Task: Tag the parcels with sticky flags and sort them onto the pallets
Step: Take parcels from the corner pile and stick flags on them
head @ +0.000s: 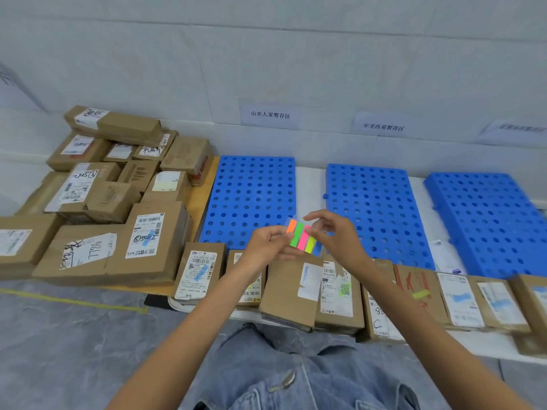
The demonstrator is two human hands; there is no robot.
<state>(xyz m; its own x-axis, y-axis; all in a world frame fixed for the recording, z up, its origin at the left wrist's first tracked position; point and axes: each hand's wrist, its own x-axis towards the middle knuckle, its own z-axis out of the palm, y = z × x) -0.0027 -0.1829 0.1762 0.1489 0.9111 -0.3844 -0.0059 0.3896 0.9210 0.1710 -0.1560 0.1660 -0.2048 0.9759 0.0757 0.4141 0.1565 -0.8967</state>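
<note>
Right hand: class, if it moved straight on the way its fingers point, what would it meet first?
The sticky flag pad held in the left hand. The right hand points leftward at it, fingers at its edge; actual contact is unclear.

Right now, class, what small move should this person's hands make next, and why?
Probably peel one flag free: the left hand holds the flag pad, the right hand pinches at its edge, and the front parcel below shows no flag.

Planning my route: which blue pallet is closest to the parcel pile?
The leftmost pallet: alone beside the parcel pile; the middle pallet and right pallet lie beyond it.
</note>
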